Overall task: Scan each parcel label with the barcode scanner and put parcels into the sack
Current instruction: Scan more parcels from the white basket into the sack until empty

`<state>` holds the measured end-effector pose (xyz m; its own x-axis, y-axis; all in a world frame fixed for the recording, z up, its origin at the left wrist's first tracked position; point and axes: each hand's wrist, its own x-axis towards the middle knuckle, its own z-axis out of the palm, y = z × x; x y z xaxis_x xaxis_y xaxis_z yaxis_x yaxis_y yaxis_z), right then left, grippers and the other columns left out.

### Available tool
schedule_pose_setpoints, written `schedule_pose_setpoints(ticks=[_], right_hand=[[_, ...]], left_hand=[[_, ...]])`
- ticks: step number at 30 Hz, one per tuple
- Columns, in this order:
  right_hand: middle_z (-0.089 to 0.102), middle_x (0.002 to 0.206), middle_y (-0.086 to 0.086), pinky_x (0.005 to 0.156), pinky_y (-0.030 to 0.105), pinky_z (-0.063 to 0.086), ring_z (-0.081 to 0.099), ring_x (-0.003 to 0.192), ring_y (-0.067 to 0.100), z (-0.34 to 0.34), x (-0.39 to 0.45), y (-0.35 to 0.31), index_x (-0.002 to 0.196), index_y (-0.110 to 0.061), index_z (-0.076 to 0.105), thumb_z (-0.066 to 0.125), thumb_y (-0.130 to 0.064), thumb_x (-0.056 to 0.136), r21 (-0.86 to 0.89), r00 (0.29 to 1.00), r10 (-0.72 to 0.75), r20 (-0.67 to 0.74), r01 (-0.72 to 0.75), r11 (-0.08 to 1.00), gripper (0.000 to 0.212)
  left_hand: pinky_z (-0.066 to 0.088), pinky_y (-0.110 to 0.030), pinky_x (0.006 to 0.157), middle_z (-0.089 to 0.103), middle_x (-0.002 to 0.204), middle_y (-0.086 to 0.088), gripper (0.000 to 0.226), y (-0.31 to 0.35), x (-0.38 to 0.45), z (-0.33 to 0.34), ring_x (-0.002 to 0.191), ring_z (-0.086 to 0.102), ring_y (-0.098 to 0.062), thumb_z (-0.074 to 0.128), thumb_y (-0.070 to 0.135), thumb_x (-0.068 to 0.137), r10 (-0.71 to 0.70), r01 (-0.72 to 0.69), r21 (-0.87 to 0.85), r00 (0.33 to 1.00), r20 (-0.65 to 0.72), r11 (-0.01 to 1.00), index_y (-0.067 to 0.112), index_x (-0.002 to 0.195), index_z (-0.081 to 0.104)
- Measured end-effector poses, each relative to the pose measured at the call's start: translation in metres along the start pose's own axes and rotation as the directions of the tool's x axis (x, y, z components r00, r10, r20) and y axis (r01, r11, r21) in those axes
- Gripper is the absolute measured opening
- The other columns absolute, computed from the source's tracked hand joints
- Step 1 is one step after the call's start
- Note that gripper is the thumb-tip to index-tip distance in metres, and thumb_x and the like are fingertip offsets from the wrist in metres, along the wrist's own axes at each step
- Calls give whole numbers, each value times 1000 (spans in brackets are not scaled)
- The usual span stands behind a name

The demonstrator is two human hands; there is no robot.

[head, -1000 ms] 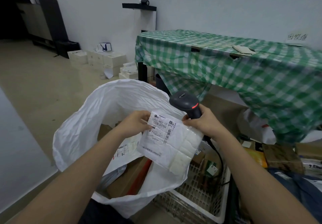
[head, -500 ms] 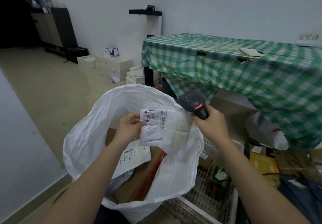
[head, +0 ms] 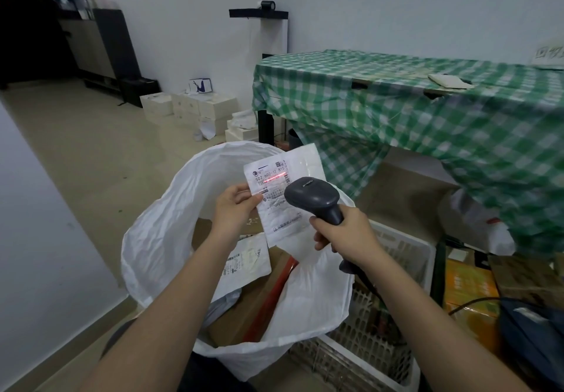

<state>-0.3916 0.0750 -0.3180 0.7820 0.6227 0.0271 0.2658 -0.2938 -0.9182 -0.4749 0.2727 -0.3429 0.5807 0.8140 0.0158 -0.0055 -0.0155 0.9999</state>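
your left hand [head: 233, 205] pinches the white parcel [head: 285, 190] above the sack [head: 171, 239]. your right hand [head: 345, 233] grips the barcode scanner [head: 311, 194], its red line on the label [head: 270, 178].

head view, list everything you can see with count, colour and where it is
parcel: one, white with a printed label, held up over the sack, red scan line across its barcode
barcode scanner: one, dark grey, aimed at the label
sack: one, white, open, on the floor below the hands
parcels in the sack: several, white and brown, exact count unclear
basket: one, white plastic, right of the sack
table with checked cloth: one, green and white, behind right
boxes: several, white, stacked by the far wall
cabinet: one, dark, far left
left hand: pinches the parcel's left edge
right hand: grips the scanner handle
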Motion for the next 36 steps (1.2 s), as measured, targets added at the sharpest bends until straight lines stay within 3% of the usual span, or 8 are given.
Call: schedule_pose_setpoints(ticks=[9,14,17,22,25,29,33,36], right_hand=[[69,67,11,53,25,44,70,58,14,4,0,-7,80,-8,61,63,-18,86,-49,999,-20,31,22,999,11],[71,68,8,52,25,44,71,61,17,11,7,-5,85,-10,64,66,-20,87,33,1000,-9,30,8,999,10],[72,70,7,53,26,45,71,62,20,14,12,4,88,-9,66,68,-20,86,100,999,23,-30,-20,995,11],[70,69,8,53,24,43,70,61,21,16,17,28,89,-7,66,68,-17,85,143,982,122,-144,-101,985,11],[70,69,9,52,26,42,70,59,20,8,15,43,88,-6,66,69,-16,85,168,973,177,-151,-151,974,10],[71,71,13,54,30,48,69,59,23,-18,0,67,88,-3,65,69,-12,86,224,949,251,-189,-207,952,10],[69,66,13,49,20,49,66,52,19,-48,-18,104,84,2,66,69,-8,86,272,896,327,-301,-248,930,10],[68,71,16,58,30,52,66,61,27,-70,-27,135,92,1,65,68,-10,88,319,849,394,-352,-287,903,12]], left_hand=[[53,-49,91,72,104,1,18,2,1,-3,94,69,-20,71,15,85,21,-21,10,1000,8,1000,25,98,63],[56,-46,87,72,105,-2,22,-1,3,-14,93,69,-20,69,13,87,38,-38,40,999,5,998,17,108,63],[54,-40,88,70,103,3,20,-8,9,-32,97,66,-16,65,12,89,151,-135,238,987,-50,962,21,106,62],[48,-36,87,66,119,0,30,-20,29,-56,110,60,-22,56,16,95,326,-229,673,945,-19,703,21,125,57],[41,-31,96,57,133,0,39,-28,32,-47,122,53,-21,58,18,95,263,-234,627,964,47,744,20,134,52],[42,-19,91,60,126,1,35,-42,13,-11,117,56,-13,58,11,94,225,-283,451,958,179,846,17,128,57],[46,-29,96,64,118,7,30,-67,-15,41,114,58,-11,62,11,91,189,-287,352,939,287,891,17,121,62],[43,-21,93,62,117,11,30,-82,-36,84,112,56,-5,63,14,92,157,-293,320,908,389,901,19,121,60]])
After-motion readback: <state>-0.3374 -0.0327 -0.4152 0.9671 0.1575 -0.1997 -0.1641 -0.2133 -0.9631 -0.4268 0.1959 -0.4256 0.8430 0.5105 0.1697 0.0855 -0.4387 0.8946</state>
